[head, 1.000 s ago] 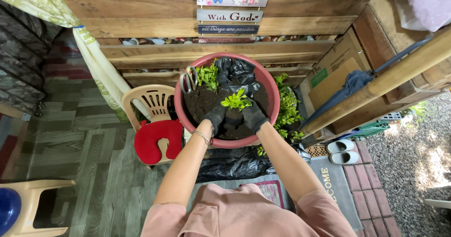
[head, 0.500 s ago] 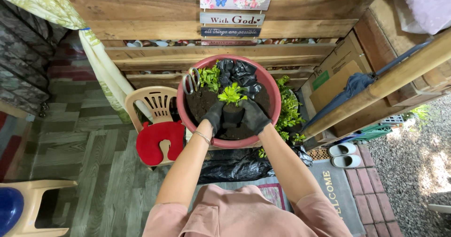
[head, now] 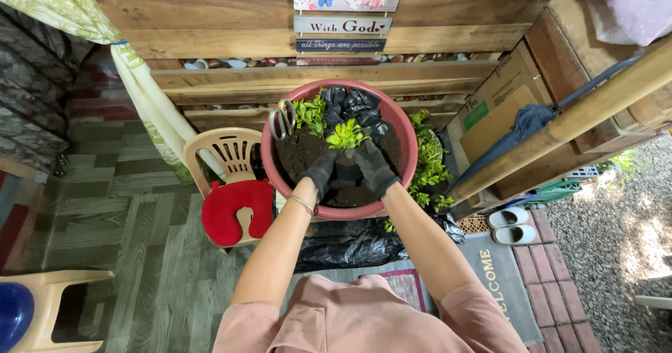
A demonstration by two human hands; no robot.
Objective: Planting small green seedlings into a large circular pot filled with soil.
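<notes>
Both my hands wear black gloves and reach into a round red basin point(head: 269, 167) filled with dark soil. My left hand point(head: 321, 169) and my right hand point(head: 374, 169) clasp a small black seedling pot point(head: 346, 171) from either side. A bright green seedling point(head: 346, 135) rises from that pot. Another green seedling point(head: 309, 112) stands at the basin's far left, beside crumpled black plastic bags point(head: 355, 106). A pair of scissors point(head: 283, 117) rests on the basin's left rim.
A beige plastic chair point(head: 225, 153) with a red neck cushion point(head: 229, 210) stands left of the basin. Leafy plants point(head: 428, 162) grow to its right. A black bag point(head: 346, 243) lies below. White slippers point(head: 509, 225), a doormat point(head: 500, 283) and cardboard boxes point(head: 495, 101) sit right.
My hands have shifted the small pot with its seedling a little farther into the basin, and my fingers have closed in more over the pot's top.
</notes>
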